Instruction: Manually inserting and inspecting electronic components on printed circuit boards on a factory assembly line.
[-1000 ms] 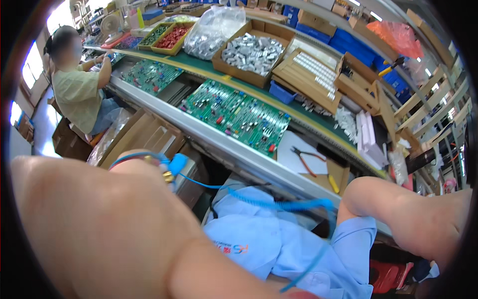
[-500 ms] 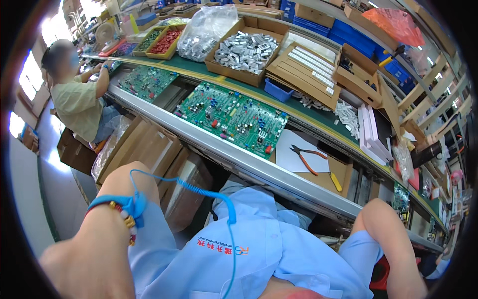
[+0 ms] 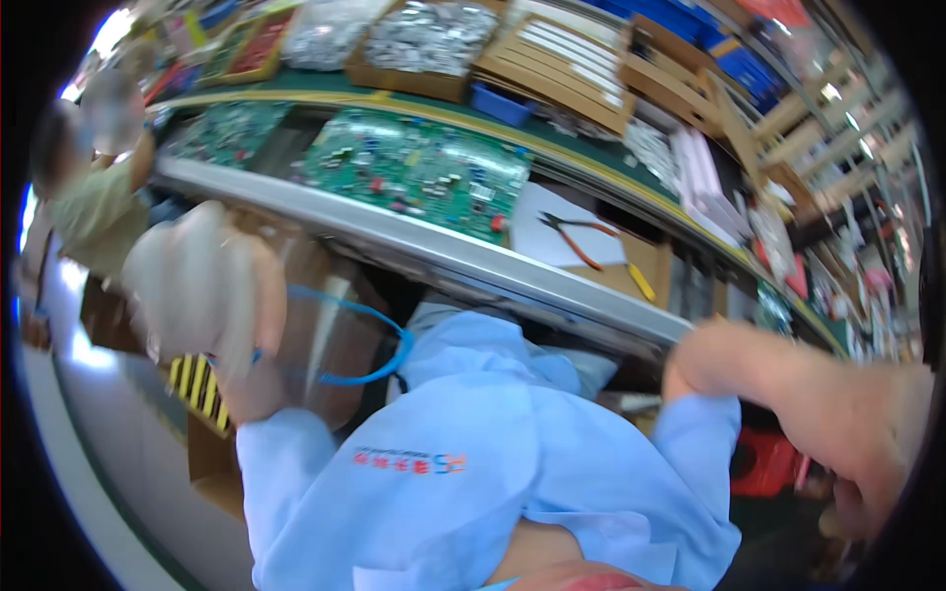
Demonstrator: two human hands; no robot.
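Rising since the earlier frame: left hand (image 3: 205, 291), blue cord (image 3: 402, 350) looping beside it; right hand (image 3: 875, 443), coming into view at the right rim. Both are blurring; we are failing to tell whether either grip is standing apart or together. Circuit board (image 3: 419, 172): lying behind the metal rail (image 3: 424, 236). Pliers (image 3: 577, 250): resting on white paper (image 3: 540, 246), right of the board.

And here's the long silver-edged desk (image 3: 434, 234) sweeping across: one green circuit board (image 3: 227, 133) at ten o'clock, a larger green board (image 3: 414, 163) at eleven, a cardboard box (image 3: 419, 83) and blue tray (image 3: 501, 104) up at twelve, a white sheet (image 3: 535, 244) at two, pale strips (image 3: 698, 182) beyond it, slightly blurred!
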